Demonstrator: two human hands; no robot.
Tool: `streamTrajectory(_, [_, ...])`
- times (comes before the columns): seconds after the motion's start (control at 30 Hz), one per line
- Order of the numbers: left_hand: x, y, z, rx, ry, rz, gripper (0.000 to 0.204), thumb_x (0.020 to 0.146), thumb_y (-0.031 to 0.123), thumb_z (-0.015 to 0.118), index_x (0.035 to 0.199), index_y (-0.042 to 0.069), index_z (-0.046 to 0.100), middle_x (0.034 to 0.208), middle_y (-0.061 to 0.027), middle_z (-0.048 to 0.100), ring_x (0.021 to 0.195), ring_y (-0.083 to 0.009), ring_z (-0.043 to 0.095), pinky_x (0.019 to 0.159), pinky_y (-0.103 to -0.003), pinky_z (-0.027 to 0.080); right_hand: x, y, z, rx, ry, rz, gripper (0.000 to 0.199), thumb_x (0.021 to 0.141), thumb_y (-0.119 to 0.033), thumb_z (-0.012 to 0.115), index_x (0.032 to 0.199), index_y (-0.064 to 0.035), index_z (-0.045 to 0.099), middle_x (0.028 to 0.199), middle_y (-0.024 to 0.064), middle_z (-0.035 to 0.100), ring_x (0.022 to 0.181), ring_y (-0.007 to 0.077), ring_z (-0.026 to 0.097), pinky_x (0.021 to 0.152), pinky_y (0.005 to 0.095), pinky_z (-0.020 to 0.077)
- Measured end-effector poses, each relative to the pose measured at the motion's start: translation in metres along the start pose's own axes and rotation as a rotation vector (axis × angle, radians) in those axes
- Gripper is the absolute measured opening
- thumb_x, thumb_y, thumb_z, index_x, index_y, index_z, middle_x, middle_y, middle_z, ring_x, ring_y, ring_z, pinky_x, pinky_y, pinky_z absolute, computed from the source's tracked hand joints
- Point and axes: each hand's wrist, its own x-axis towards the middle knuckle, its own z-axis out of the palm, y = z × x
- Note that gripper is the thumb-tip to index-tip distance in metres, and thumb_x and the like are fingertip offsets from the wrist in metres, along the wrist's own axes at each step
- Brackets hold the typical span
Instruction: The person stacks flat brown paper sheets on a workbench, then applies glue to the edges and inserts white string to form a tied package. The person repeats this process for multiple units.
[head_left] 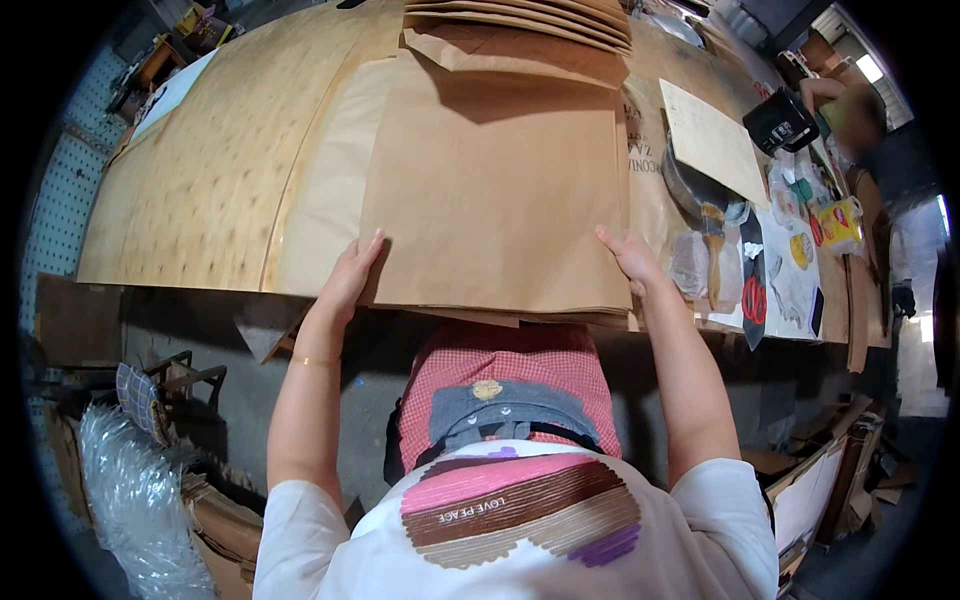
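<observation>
A stack of flat brown kraft paper (495,210), sheets or bags, lies in front of me at the near edge of the wooden table. My left hand (352,272) is closed on its left side near the front corner, thumb at the paper's edge. On the opposite side my right hand (634,264) grips the stack, its thumb over the top and the other fingers mostly hidden. Behind it rises a pile of folded brown paper bags (520,28), whose front overlaps the far end of the stack.
Right of the stack are a metal pan (692,182) partly under a pale board (712,140), a wooden-handled brush (714,262), red-handled scissors (753,300) and a black container (780,122). Another person (860,120) is at the far right. Clear plastic wrap (130,500) lies lower left.
</observation>
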Motion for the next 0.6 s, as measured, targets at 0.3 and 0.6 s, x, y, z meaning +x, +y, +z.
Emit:
streamTrajectory(0.3, [0.004,-0.025,0.030,0.522,0.229,0.280,0.055,0.097,0.043,0.039,0.088,-0.007,0.059,0.085,-0.0312,0.061,0.087,-0.0454,0.059,0.074,-0.049,0.046,-0.029,0.013,-0.011,-0.152,0.146,-0.021,0.036,0.089,-0.023,0.062,0.109,0.0075,0.058,0.099,0.0147,0.066,0.085,0.0195,0.064,0.072,0.0344,0.0529])
streamTrajectory(0.6, [-0.017,0.008,0.036,0.875,0.145,0.109,0.048,0.093,0.043,0.046,0.100,-0.004,0.055,0.080,-0.0275,0.062,0.080,-0.0450,0.060,0.070,-0.052,0.046,-0.055,-0.012,0.018,-1.305,0.481,-0.511,0.052,0.083,-0.028,0.065,0.127,-0.0033,0.052,0.121,0.0201,0.056,0.114,0.0347,0.053,0.096,0.0435,0.0421])
